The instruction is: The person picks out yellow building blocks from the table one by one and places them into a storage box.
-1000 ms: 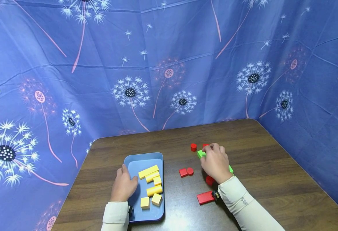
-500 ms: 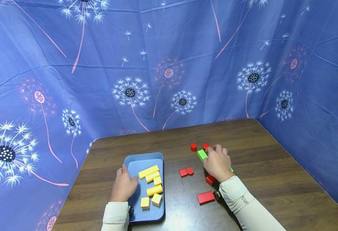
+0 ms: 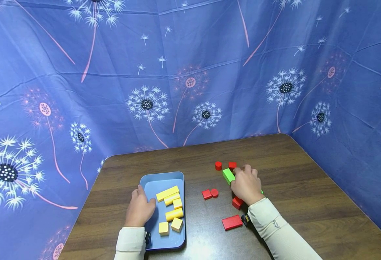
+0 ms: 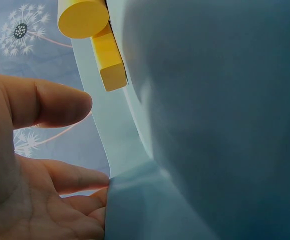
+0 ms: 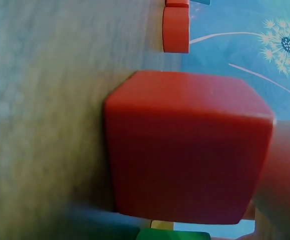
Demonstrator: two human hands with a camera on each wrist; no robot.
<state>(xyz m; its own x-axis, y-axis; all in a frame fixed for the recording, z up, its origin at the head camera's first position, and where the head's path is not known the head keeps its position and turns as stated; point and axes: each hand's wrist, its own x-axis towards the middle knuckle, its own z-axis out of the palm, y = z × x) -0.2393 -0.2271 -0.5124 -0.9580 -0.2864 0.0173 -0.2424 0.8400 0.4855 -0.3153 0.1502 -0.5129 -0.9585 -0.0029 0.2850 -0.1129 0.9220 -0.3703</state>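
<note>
In the head view my left hand [image 3: 139, 209] lies at the left rim of a blue tray [image 3: 148, 180]. The left wrist view shows its thumb [image 4: 60, 106] straight and apart from the tray wall, while the other fingertips meet the wall's outer side. My right hand [image 3: 247, 184] is low over the table beside a green block [image 3: 228, 176], thumb near it. What lies under its palm is hidden. A red block [image 5: 184, 160] fills the right wrist view, with a green piece [image 5: 174, 234] and a sliver of yellow below it; whether the fingers grip anything does not show.
Several yellow blocks [image 3: 167, 193] lie inside the tray. Red pieces are scattered on the table: a cylinder [image 3: 218, 165], a small block [image 3: 232, 165], a square block [image 3: 206, 194] touching a round piece [image 3: 214, 193], and a flat rectangular block [image 3: 232, 222]. A patterned blue cloth [image 3: 190, 119] hangs behind.
My right hand has shifted slightly right, uncovering more of the green block and the red pieces near it. The left hand and tray have stayed still.
</note>
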